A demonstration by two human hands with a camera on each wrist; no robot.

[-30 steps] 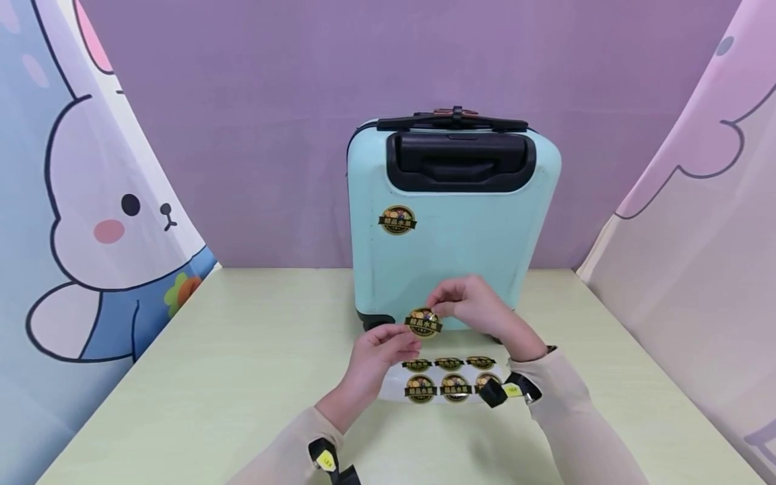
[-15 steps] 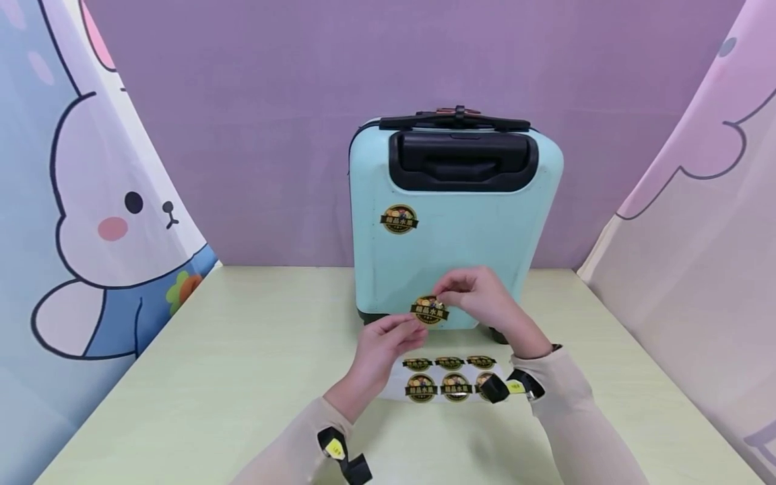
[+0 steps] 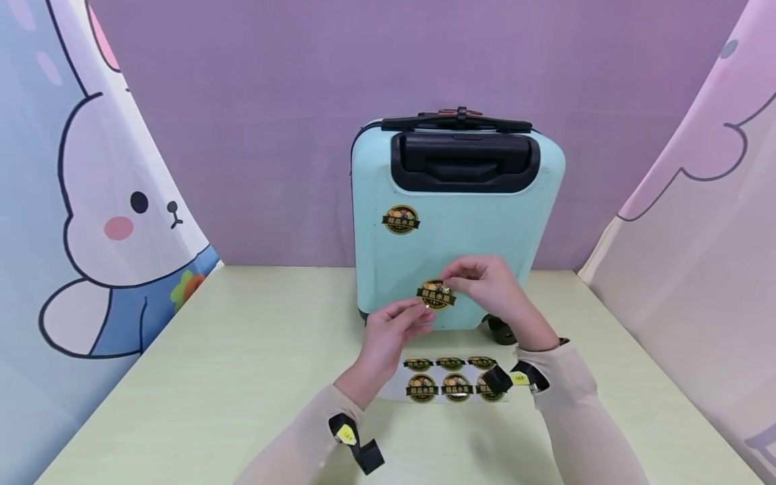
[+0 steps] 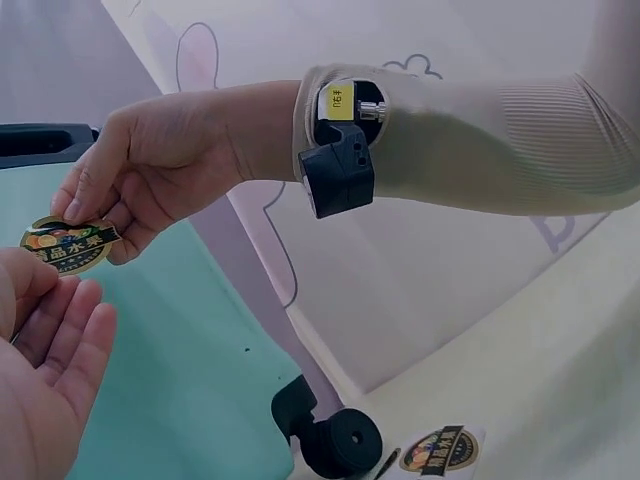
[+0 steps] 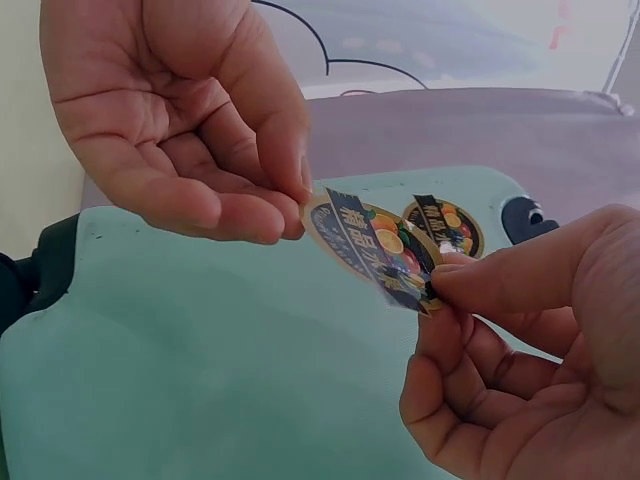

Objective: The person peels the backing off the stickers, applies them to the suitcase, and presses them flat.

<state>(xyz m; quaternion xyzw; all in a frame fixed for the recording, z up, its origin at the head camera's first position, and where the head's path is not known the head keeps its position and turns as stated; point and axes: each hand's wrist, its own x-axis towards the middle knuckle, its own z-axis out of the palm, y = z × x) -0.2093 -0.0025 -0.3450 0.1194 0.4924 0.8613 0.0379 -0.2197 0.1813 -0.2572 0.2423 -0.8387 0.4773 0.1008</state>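
A round black-and-gold fruit sticker point(image 3: 435, 295) is stretched between both hands, in front of the lower part of a mint-green suitcase point(image 3: 485, 236). My left hand point(image 3: 393, 331) pinches its lower left edge between thumb and fingertip. The upper right edge is pinched by my right hand point(image 3: 485, 286). In the right wrist view the held sticker point(image 5: 370, 245) is slightly bent, its printed face showing fruit and a dark banner. Another sticker of the same kind point(image 3: 401, 220) is stuck on the suitcase's upper left.
Below the hands, a white sheet of several such stickers point(image 3: 457, 389) lies on the pale table point(image 3: 242, 377). The suitcase stands upright on the table, with a black handle recess point(image 3: 465, 162) and a black wheel point(image 3: 500, 331). Behind it hangs a purple backdrop point(image 3: 254, 135); printed curtains flank both sides.
Both hands have moved up and slightly right with the sticker, from near the suitcase's bottom edge to over its lower face. The sheet and the stuck sticker stay in place.
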